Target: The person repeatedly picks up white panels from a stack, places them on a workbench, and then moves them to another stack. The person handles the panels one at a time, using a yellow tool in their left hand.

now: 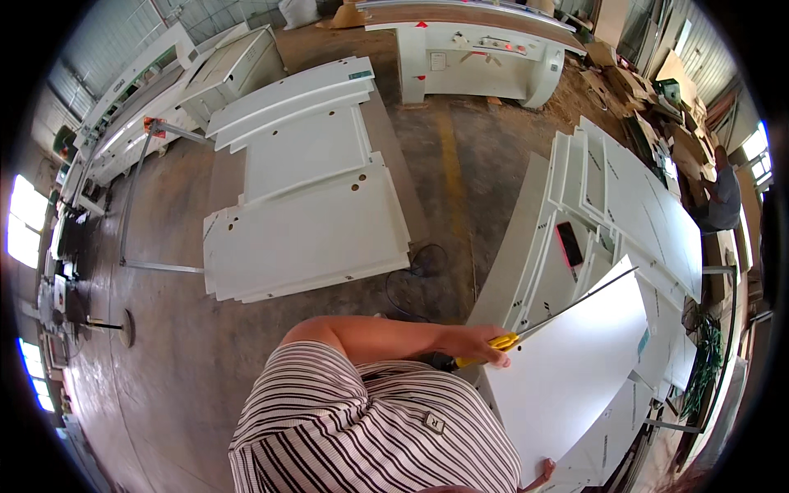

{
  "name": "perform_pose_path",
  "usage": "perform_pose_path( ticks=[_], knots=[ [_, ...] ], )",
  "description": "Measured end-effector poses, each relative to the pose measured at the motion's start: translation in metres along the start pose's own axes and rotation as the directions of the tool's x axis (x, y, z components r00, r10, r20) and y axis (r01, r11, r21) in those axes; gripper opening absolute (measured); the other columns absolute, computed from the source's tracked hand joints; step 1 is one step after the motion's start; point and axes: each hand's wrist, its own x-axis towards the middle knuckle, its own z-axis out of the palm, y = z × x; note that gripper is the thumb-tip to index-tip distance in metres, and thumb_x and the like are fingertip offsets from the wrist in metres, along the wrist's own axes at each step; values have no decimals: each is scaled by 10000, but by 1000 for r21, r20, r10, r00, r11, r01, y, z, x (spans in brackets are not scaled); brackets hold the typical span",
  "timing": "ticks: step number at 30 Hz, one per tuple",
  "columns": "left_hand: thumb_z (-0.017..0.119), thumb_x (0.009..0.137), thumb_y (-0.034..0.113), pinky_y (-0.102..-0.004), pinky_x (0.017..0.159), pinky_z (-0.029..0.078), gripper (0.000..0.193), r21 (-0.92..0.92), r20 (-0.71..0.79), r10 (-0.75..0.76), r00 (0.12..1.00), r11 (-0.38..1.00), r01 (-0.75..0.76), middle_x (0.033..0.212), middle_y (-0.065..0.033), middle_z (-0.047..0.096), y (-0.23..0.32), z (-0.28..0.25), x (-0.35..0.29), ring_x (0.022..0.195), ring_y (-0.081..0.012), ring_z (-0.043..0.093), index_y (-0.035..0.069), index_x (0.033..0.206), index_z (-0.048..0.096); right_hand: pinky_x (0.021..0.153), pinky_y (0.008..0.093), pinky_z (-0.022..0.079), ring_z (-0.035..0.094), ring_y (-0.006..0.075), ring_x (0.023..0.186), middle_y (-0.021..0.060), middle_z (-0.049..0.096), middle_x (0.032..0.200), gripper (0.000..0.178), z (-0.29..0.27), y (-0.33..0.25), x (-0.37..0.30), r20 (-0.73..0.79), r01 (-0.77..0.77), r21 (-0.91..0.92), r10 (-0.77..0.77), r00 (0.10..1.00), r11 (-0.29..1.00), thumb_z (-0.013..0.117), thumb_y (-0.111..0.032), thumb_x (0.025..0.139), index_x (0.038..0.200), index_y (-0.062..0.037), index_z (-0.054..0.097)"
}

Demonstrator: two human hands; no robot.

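My left arm reaches across to the right, and my left hand (483, 345) is closed round a yellow-and-black hand tool (467, 360); its exact kind is hard to make out. The tool lies against the corner of a white panel (575, 361) in front of me. Along this panel's far edge runs a thin dark line, perhaps a groove or a rod. At the panel's near edge, my right hand (542, 472) grips it, mostly cut off by the picture's lower rim. Beyond the panel, a red-edged phone (569, 244) rests on stacked white boards (641, 197).
White boards with round holes (304, 222) lie in layers to the left, beside a metal frame (136, 197). A black cable (393, 296) trails over the floor. Large machines (485, 62) stand at the back. Another person (723, 197) is at the far right, near piled offcuts.
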Motion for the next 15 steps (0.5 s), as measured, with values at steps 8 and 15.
perform_pose_path(
  ticks=[8, 15],
  knots=[
    [651, 836, 367, -257, 723, 396, 366, -94, -358, 27, 933, 993, -64, 829, 0, 505, -3, -88, -177, 807, -102, 475, 60, 978, 511, 895, 387, 467, 512, 226, 1092, 112, 499, 1187, 454, 155, -51, 5, 256, -79, 195, 27, 966, 978, 584, -190, 813, 1227, -34, 483],
    [706, 812, 350, -278, 820, 421, 599, -374, -801, -308, 513, 927, -28, 1023, -64, 558, -30, -102, -303, 964, -138, 510, -1, 1238, 473, 742, 363, 512, 625, 237, 862, 134, 632, 923, 268, 364, -109, 30, 805, -390, 353, -63, 590, 851, 529, -84, 763, 966, 72, 608]
  ],
)
